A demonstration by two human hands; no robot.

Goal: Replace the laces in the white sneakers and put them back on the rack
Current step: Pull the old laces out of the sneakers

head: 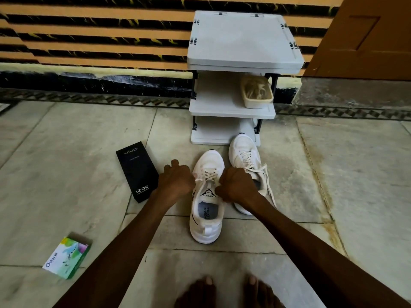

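Your 2 arms stretch forward; your left hand (176, 181) and right hand (236, 185) are fisted, knuckles up, gripping the laces (210, 174).

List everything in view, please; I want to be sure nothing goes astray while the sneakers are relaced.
sneakers: two, white, on the floor in front of the rack, near one, far one
laces: off-white, threaded in both sneakers
rack: one, pale grey, three levels, against the wall
basket: one, cream, middle shelf, right side, holding pale tangled strings
black box: one, floor left of the sneakers
green box: one, green and white, floor at near left
door: one, brown, right of the rack
feet: two, bare, bottom edge
left hand: grips the near sneaker's laces
right hand: grips the same laces
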